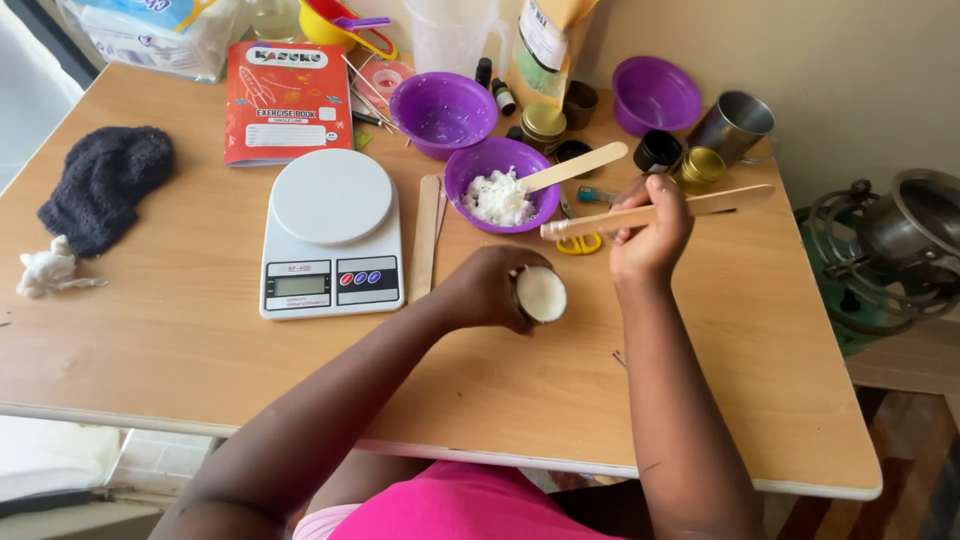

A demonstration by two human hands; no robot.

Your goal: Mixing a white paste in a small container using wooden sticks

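My left hand grips a small round tin filled with smooth white cream, its open face tilted toward me. My right hand holds a flat wooden stick just above and right of the tin. Behind the hands sits a purple bowl with white flaky wax, and a second wooden stick rests in it.
A white kitchen scale stands left of the hands, with another wooden stick lying beside it. Further back are two more purple bowls, small tins and bottles, a metal cup, a red exercise book, and a dark cloth at left.
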